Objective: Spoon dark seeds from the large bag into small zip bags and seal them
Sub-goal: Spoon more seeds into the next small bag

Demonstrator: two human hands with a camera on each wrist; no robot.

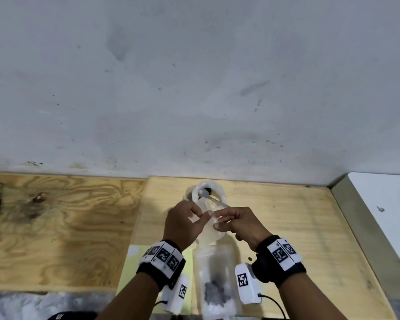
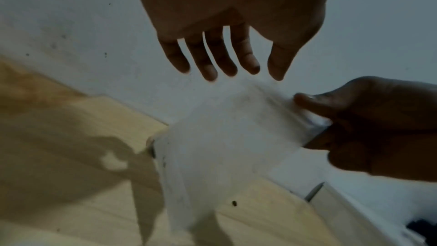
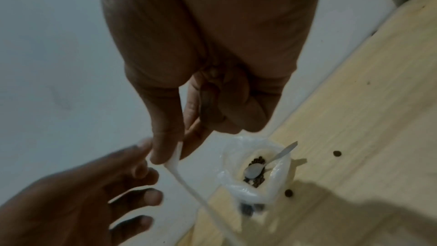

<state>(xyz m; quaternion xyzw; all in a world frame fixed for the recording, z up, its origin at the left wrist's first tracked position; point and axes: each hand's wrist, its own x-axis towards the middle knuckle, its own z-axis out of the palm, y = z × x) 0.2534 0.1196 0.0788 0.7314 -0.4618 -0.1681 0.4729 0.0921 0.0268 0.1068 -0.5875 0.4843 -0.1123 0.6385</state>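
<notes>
A long clear zip bag [image 1: 208,227] hangs between my hands above the table, with dark seeds [image 1: 215,293] at its lower end. My right hand [image 1: 219,219] pinches its top edge between thumb and forefinger; the right wrist view shows that pinch [image 3: 170,149] on the zip strip [image 3: 176,169]. My left hand [image 2: 224,68] has straight fingers just above the bag [image 2: 224,137] and grips nothing. Behind them stands the large bag [image 1: 218,189] with a rolled rim. Inside it a white spoon [image 3: 254,170] lies on the dark seeds [image 3: 258,160].
Loose seeds [image 3: 337,153] lie on the pale wooden board [image 1: 286,215] beside the large bag. A yellow-green sheet [image 1: 132,264] lies under my left wrist. A grey wall [image 1: 194,88] closes the back, and a white surface [image 1: 390,204] borders the right.
</notes>
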